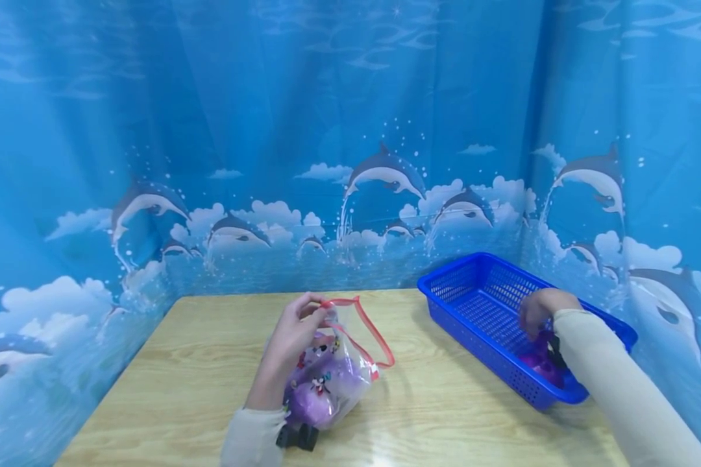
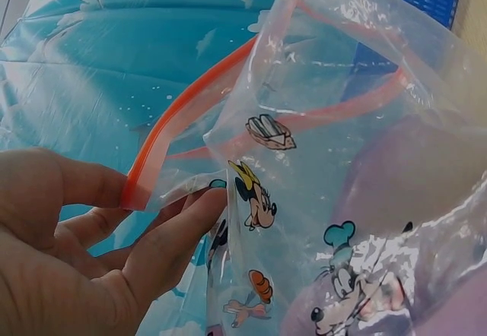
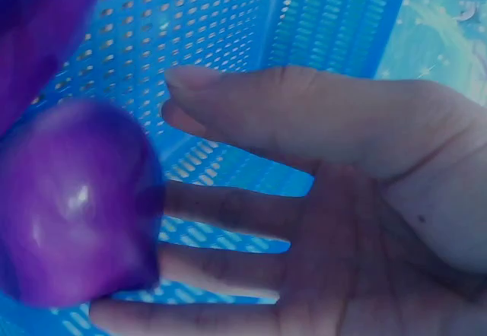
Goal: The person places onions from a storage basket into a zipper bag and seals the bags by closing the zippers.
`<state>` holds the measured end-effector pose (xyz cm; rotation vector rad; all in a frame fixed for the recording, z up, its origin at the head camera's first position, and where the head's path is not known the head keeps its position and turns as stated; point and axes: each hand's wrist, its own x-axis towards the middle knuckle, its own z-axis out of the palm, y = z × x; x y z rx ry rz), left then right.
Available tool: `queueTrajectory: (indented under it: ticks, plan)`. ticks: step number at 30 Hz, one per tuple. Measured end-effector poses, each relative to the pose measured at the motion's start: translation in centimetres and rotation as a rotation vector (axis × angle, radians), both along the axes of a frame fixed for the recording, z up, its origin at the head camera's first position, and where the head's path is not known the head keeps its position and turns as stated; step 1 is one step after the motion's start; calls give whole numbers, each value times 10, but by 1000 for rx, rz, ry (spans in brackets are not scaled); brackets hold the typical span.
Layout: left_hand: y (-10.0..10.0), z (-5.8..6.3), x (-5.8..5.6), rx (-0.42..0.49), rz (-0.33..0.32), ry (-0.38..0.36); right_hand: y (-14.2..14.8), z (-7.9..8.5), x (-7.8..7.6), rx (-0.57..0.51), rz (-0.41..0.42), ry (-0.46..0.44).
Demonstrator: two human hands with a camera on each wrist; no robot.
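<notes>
Over the table my left hand (image 1: 295, 331) pinches the rim of a clear zip bag (image 2: 297, 184) with a red zip edge and printed cartoon figures. The bag's mouth gapes toward the right. Light purple rounded things (image 1: 315, 403) show through the plastic; their kind is unclear. My right hand (image 1: 546, 308) reaches down into the blue basket (image 1: 452, 321). Its fingers are extended beside a glossy dark purple rounded object (image 3: 80, 207), the thumb standing apart from it. Whether the fingertips touch it is hard to tell. Another purple object (image 3: 38, 39) lies close by.
The basket has perforated walls and stands at the right of the wooden table (image 1: 210, 350), angled toward its back edge. A blue curtain (image 1: 304, 130) with dolphins and clouds hangs behind and at both sides.
</notes>
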<state>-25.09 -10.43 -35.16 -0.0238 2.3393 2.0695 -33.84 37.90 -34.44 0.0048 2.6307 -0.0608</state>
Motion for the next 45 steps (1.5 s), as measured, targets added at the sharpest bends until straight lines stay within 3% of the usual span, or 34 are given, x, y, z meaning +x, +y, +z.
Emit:
queueTrajectory:
  ticks: [9,15,23,33,45]
  plan:
    - [0,2,3,10,-10,12,15,-14,2,-86,-63,-36]
    - [-1,3,3,14,-5,11,16,-13,0,-286,-36,-120]
    - [-1,1,2,3,0,13,8,-13,-6,-468,-15,-103]
    - [-1,2,4,7,0,14,4,-18,-12,-540,63,-35]
    - [-1,3,4,7,-1,5,7,-18,-8,-507,19,7]
